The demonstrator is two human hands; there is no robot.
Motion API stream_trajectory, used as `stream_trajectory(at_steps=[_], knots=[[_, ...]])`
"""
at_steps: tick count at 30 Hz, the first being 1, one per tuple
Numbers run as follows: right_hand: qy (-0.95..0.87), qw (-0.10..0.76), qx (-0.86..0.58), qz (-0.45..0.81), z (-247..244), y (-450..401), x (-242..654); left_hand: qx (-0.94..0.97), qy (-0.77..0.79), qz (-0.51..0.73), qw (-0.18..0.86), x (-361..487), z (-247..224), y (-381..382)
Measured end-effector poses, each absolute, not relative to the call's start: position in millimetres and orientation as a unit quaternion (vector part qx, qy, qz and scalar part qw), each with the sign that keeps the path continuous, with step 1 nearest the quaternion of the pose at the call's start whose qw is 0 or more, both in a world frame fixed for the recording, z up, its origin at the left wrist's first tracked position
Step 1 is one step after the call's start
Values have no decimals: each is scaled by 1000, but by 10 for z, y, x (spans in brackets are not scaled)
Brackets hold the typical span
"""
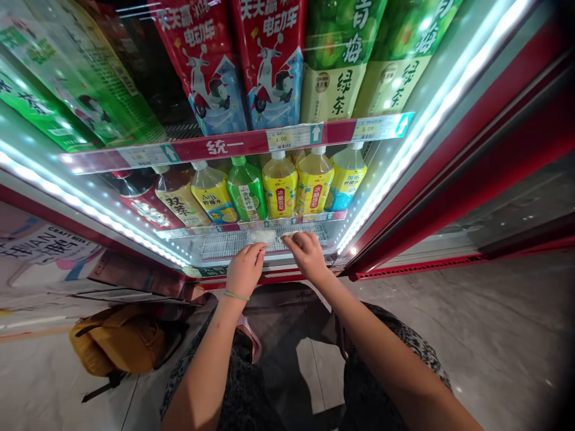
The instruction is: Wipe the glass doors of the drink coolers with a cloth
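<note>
Both hands work at the wire rack [233,244] on the cooler's lowest shelf, below the bottle row [278,191]: the left hand [245,270] and right hand [308,254] pinch a white cloth [265,236] against it, wiping seemingly underway, most grille left.

Light source: bright white LED strips [431,129] lining the open red drinks cooler.
Glare: washed-out bottle tops.
Shadow: dark floor beneath the arms.
Distortion: strong wide-angle bending at edges.
</note>
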State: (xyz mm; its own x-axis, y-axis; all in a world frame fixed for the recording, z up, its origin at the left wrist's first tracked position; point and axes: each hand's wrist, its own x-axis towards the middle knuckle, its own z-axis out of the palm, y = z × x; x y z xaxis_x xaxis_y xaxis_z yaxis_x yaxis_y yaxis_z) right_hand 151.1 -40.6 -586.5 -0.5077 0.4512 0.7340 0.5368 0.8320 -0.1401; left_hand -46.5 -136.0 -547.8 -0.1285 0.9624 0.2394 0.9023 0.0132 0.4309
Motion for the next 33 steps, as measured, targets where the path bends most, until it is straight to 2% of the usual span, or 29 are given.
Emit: stream_trajectory(at_steps=[2, 7, 12, 14, 18, 20, 24, 29, 33], knots=[[-889, 382, -238, -82, -5913, -431, 1480, 652, 716, 244, 63, -534, -5481, -1389], [-823, 459, -316, -107, -6023, -426, 1441, 647, 718, 252, 56, -681, -5518, -1460], [-904, 353, -199, -132, -6223, -479, 1378, 640, 727, 241, 57, -804, -5551, -1522], [-902, 357, -207, -132, -6250, -489, 1328, 634, 732, 245, 50, -852, -5550, -1544], [-834, 438, -303, -147, -6214, -448, 1244, 628, 736, 250, 39, -918, -5537, -1585], [-853, 418, -275, -148, -6215, -453, 1204, 628, 738, 243, 43, -937, -5534, -1601], [-923, 314, -179, -130, -6284, -548, 1075, 619, 750, 227, 51, -986, -5539, -1641], [-869, 384, -271, -153, -6335, -590, 902, 607, 758, 236, 39, -1052, -5551, -1685], [-903, 349, -192, -162, -6365, -583, 805, 592, 774, 220, 46, -1092, -5554, -1676]])
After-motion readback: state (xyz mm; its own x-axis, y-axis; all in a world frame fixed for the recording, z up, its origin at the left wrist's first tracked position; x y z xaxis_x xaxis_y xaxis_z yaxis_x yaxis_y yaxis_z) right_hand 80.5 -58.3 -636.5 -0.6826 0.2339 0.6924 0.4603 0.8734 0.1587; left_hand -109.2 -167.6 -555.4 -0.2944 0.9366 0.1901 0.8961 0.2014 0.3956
